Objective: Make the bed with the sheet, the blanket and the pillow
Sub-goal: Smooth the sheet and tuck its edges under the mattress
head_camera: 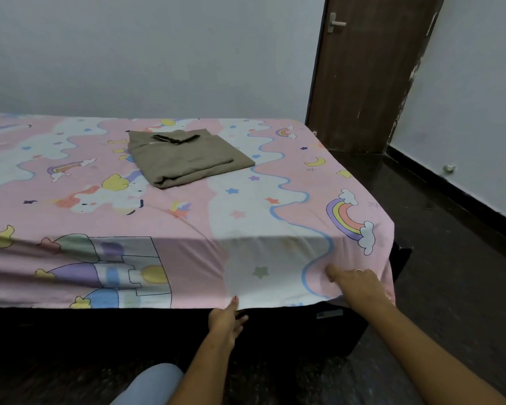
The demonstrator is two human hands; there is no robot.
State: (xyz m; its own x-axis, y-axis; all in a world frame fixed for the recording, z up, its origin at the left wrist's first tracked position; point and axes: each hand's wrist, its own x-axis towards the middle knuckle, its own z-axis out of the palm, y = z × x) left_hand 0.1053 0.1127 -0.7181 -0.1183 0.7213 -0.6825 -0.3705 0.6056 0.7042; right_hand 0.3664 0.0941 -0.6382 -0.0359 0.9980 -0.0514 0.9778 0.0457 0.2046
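Note:
A pink sheet [187, 206] printed with rainbows, stars and clouds covers the bed and hangs over its near side. A folded olive-brown blanket [187, 157] lies on top toward the far side, with a small dark object on it. My left hand [227, 320] is at the sheet's lower hem, thumb up against the edge, fingers under it. My right hand [355, 283] rests on the hanging part of the sheet near the bed's right corner, fingers curled into the cloth. No pillow is in view.
The dark bed base [304, 331] shows under the hem. A brown door [368, 71] stands behind the bed's far right corner. Dark floor [450, 229] runs along the right side to a white wall. My knee [155, 384] is at the bottom edge.

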